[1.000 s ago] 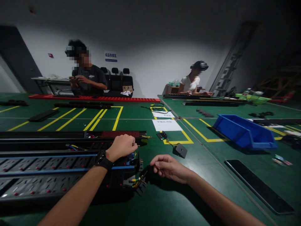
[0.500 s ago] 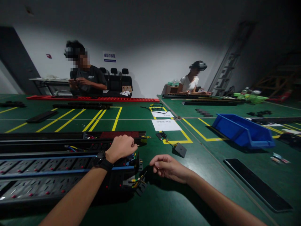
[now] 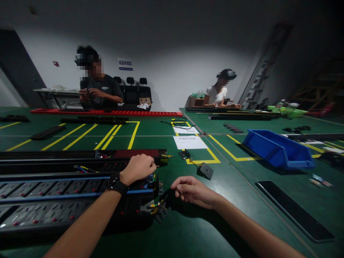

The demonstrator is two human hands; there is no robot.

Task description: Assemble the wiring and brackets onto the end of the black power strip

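Observation:
My left hand (image 3: 139, 167), with a black watch on its wrist, is closed over the right end of the black power strips. Its fingertips face away, so what they hold, if anything, is hidden. My right hand (image 3: 195, 191) hovers just right of that end, fingers curled in and thumb against them, with nothing visible in it. The nearer power strip (image 3: 48, 214) and the blue-edged power strip (image 3: 64, 186) lie side by side, rows of sockets up. Yellow-green wires (image 3: 157, 207) and small black end pieces stick out at their right ends.
Beyond my right hand lie a square black plate (image 3: 206, 171) with a yellow wire and a small black socket part (image 3: 184, 154). To the right are a blue bin (image 3: 271, 148) and a phone (image 3: 294, 209). Two co-workers sit across the green table, behind a red slotted rail (image 3: 107, 113).
My two hands and the power strips stay practically where they were. Across the table, the left co-worker's hands have shifted slightly.

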